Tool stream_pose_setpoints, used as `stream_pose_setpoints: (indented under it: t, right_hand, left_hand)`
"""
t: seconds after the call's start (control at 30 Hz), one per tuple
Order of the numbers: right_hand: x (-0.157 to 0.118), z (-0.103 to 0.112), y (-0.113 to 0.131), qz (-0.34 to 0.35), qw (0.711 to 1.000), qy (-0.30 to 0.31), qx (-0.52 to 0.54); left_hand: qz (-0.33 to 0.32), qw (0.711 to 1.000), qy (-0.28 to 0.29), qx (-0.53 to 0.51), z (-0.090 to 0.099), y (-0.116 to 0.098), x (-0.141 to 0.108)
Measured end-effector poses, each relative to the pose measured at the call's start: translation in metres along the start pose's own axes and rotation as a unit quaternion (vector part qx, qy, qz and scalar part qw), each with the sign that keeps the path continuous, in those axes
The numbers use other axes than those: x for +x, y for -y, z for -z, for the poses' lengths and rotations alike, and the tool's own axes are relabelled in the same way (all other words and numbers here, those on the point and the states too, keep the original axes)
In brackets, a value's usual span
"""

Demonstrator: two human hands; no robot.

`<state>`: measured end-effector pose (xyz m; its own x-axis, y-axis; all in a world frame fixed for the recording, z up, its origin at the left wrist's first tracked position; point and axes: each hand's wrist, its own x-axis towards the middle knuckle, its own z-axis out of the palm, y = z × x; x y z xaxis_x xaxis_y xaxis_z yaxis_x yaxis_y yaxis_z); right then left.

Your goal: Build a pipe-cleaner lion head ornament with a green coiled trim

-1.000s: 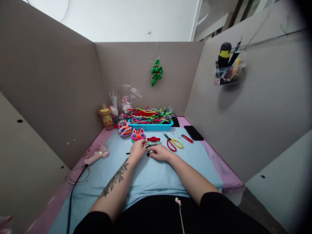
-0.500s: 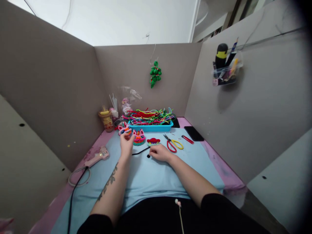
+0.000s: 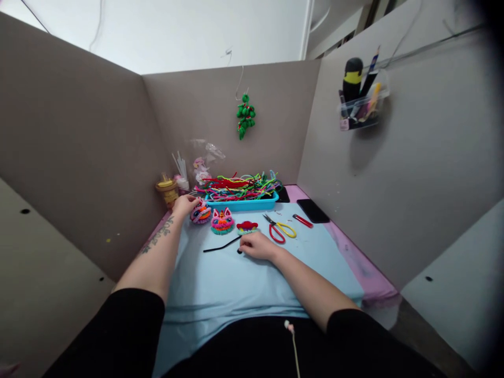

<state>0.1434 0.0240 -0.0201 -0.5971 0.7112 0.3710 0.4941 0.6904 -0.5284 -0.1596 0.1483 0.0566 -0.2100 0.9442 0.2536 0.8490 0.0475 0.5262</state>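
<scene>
My right hand (image 3: 255, 245) is closed on a black pipe cleaner (image 3: 221, 248). Its small coiled end (image 3: 239, 251) shows below my fingertips, and its long tail lies leftward over the cloth. My left hand (image 3: 186, 204) reaches out at the back left with fingers extended, over a mostly hidden metal dish and beside a pink and orange fuzzy animal head (image 3: 200, 212). A second such head (image 3: 222, 221), with ears and a horn, lies to its right. Just beyond my right hand is a red and green fuzzy piece (image 3: 247, 227).
A blue tray (image 3: 244, 205) heaped with coloured pipe cleaners stands at the back. Scissors (image 3: 279, 229), a red cutter (image 3: 303, 220) and a black phone (image 3: 313, 210) lie on the right. A lidded cup (image 3: 167, 190) stands at the left wall. Grey partitions enclose the table.
My left hand has moved left and away from me, to the dish beside the left head. My right hand keeps its place with the pipe cleaner. The view has shifted slightly.
</scene>
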Motion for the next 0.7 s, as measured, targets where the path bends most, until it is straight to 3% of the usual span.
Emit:
stream_pose_setpoints:
  t: [0.3, 0.7]
  right_hand:
    - [-0.001, 0.004, 0.001, 0.002, 1.000, 0.000, 0.003]
    - [-0.001, 0.004, 0.000, -0.011, 1.000, 0.012, 0.004]
  left_hand:
    - [-0.022, 0.999, 0.029, 0.033, 0.012, 0.013, 0.019]
    - [0.012, 0.998, 0.011, -0.054, 0.002, 0.014, 0.014]
